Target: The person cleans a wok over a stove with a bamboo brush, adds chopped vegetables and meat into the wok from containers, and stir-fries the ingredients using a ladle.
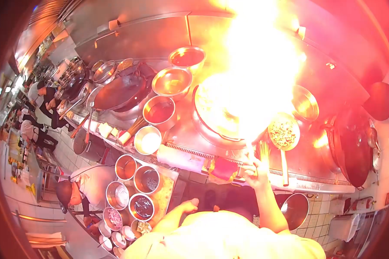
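Note:
A tall, glaring flame rises from a wok [203,113] on the stove and washes out most of its contents. At the stove's front edge my right hand [254,169] is closed around a handle that runs up toward the wok and the flame. My left hand [189,206] hangs low beside my body, its fingers too blurred and overexposed to read. Right of the flame lies a round strainer [284,131] full of chopped food, its handle pointing toward me. A folded red and yellow cloth [224,168] rests on the edge left of my right hand.
Metal bowls [172,82] line the stove left of the flame, beside a large dark wok [120,93]. Ingredient pots [141,207] stand at lower left. A co-worker [90,185] bends beside them; other people are farther left. Another wok [356,138] leans at right.

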`<state>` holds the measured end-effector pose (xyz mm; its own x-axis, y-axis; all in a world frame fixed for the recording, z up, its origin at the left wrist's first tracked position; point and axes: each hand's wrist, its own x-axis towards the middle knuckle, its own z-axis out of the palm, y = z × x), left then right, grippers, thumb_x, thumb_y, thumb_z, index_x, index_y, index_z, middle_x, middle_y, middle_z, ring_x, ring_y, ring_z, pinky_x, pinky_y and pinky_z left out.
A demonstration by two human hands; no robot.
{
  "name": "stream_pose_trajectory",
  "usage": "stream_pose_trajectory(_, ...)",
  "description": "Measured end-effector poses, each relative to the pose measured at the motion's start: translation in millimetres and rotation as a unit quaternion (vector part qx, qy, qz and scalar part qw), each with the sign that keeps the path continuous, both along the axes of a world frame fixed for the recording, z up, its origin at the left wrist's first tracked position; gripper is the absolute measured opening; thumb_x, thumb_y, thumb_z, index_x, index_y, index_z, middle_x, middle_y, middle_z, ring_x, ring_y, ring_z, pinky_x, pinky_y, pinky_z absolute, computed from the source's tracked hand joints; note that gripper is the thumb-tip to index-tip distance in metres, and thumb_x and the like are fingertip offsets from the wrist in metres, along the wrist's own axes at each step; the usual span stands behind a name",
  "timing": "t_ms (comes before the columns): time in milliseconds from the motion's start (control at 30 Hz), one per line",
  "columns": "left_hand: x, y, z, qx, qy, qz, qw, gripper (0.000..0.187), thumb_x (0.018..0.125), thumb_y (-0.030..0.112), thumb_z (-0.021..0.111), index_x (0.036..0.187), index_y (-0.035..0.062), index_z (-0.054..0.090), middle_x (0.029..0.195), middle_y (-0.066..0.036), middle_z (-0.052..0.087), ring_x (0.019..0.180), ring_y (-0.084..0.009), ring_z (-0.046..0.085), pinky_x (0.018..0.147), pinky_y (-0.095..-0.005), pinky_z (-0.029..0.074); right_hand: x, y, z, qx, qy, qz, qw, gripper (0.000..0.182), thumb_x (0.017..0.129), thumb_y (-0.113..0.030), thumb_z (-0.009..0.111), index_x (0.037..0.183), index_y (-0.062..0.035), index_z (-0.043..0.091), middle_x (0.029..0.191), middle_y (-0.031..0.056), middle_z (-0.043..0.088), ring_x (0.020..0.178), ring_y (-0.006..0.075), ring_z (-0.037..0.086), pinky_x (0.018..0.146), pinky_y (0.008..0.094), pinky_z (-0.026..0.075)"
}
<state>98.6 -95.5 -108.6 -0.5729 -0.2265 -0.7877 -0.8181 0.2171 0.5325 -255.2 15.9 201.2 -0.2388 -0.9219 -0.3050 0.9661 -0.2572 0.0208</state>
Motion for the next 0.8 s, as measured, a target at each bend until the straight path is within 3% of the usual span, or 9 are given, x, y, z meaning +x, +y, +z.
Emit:
stream_pose_trajectory(100, -22.1, -6.5, 72.1, 0.075, -0.002, 0.109, 0.991, 0.029, 0.071, 0.029, 0.066, 0.071, 0.0005, 0.068, 0.062, -0.010, 0.063, 0.059, -0.0179, 0.061, 0.059, -0.0357, 0.048, -30.4, 14.8, -11.7, -0.040, 0.018, 0.091, 0.995, 0.023, 0.097, -0.015, 0.044, 0.118, -0.0061, 0.048, 0.069, -0.0015, 0.039, 0.048, 0.0056, 0.036, 0.039, 0.0180, 0.029)
stream_pose_trajectory(133, -0.5, -14.6, -36.4, 0.035, -0.006, 0.059, 0.998, 0.020, 0.078, 0.024, 0.062, 0.077, 0.0055, 0.069, 0.069, -0.008, 0.063, 0.069, -0.0170, 0.060, 0.060, -0.0360, 0.046, -52.6, 11.6, -25.5, -0.037, 0.046, 0.114, 0.992, 0.017, 0.096, -0.017, 0.047, 0.111, -0.0085, 0.049, 0.066, -0.0031, 0.037, 0.047, 0.0051, 0.034, 0.038, 0.0194, 0.029)
stream_pose_trajectory(233, -11.3, -17.8, 11.7, -0.023, -0.030, 0.035, 0.999, 0.037, 0.070, 0.033, 0.068, 0.082, -0.0019, 0.070, 0.086, -0.016, 0.068, 0.089, -0.0222, 0.066, 0.076, -0.0388, 0.050, -73.6, 1.8, 4.9, 0.275, 0.477, 0.074, 0.831, 0.010, 0.090, -0.013, 0.055, 0.095, -0.0129, 0.046, 0.068, -0.0008, 0.047, 0.045, 0.0074, 0.041, 0.038, 0.0219, 0.034)
stream_pose_trajectory(400, 4.4, -16.9, 7.2, -0.149, 0.086, 0.118, 0.978, 0.047, 0.073, 0.030, 0.066, 0.109, 0.0005, 0.063, 0.105, -0.017, 0.066, 0.096, -0.0276, 0.063, 0.085, -0.0383, 0.048, -152.9, 48.0, 36.8, 0.328, 0.468, -0.083, 0.816, 0.012, 0.091, -0.014, 0.054, 0.103, -0.0155, 0.051, 0.065, -0.0025, 0.042, 0.044, 0.0043, 0.038, 0.035, 0.0182, 0.032)
stream_pose_trajectory(467, -10.5, -26.2, 22.7, -0.211, 0.210, -0.020, 0.954, 0.040, 0.076, 0.026, 0.064, 0.105, -0.0011, 0.062, 0.098, -0.015, 0.065, 0.090, -0.0275, 0.064, 0.082, -0.0363, 0.050, -191.1, 58.5, 3.0, 0.379, 0.511, -0.104, 0.765, 0.017, 0.091, -0.017, 0.054, 0.107, -0.0115, 0.051, 0.068, 0.0020, 0.051, 0.043, 0.0100, 0.045, 0.034, 0.0256, 0.037)
stream_pose_trajectory(533, -40.3, -20.4, 69.6, 0.038, 0.077, 0.361, 0.929, 0.033, 0.079, 0.024, 0.063, 0.100, -0.0004, 0.059, 0.087, -0.011, 0.061, 0.079, -0.0253, 0.062, 0.075, -0.0371, 0.051, -262.2, 57.6, -18.0, 0.481, 0.552, -0.110, 0.673, 0.012, 0.089, -0.016, 0.053, 0.099, -0.0092, 0.050, 0.067, 0.0045, 0.052, 0.044, 0.0133, 0.047, 0.037, 0.0274, 0.039)
stream_pose_trajectory(667, -122.1, -47.9, 145.2, 0.317, 0.185, 0.518, 0.773, 0.037, 0.083, 0.040, 0.061, 0.099, 0.0070, 0.057, 0.081, -0.006, 0.057, 0.071, -0.0224, 0.059, 0.066, -0.0371, 0.050, -379.6, 68.1, -64.8, 0.650, 0.604, -0.115, 0.446, 0.010, 0.086, -0.013, 0.052, 0.083, -0.0047, 0.048, 0.065, 0.0095, 0.054, 0.045, 0.0199, 0.051, 0.042, 0.0310, 0.044)
stream_pose_trajectory(733, -164.0, -71.4, 175.3, 0.414, 0.258, 0.476, 0.732, 0.047, 0.085, 0.053, 0.053, 0.103, 0.0101, 0.057, 0.083, -0.006, 0.058, 0.074, -0.0219, 0.059, 0.067, -0.0345, 0.050, -378.3, 81.7, -24.6, 0.329, 0.362, -0.158, 0.858, 0.010, 0.085, -0.008, 0.052, 0.077, -0.0054, 0.046, 0.061, 0.0059, 0.049, 0.046, 0.0170, 0.048, 0.041, 0.0273, 0.042)
stream_pose_trajectory(800, -209.9, -81.6, 222.8, 0.442, 0.313, 0.446, 0.712, 0.053, 0.086, 0.061, 0.043, 0.105, 0.0133, 0.057, 0.084, -0.006, 0.060, 0.076, -0.0221, 0.059, 0.069, -0.0364, 0.049, -352.8, 76.1, 24.7, 0.232, 0.181, -0.280, 0.914, 0.021, 0.079, 0.001, 0.056, 0.066, -0.0056, 0.041, 0.060, 0.0033, 0.045, 0.051, 0.0147, 0.046, 0.046, 0.0239, 0.042)
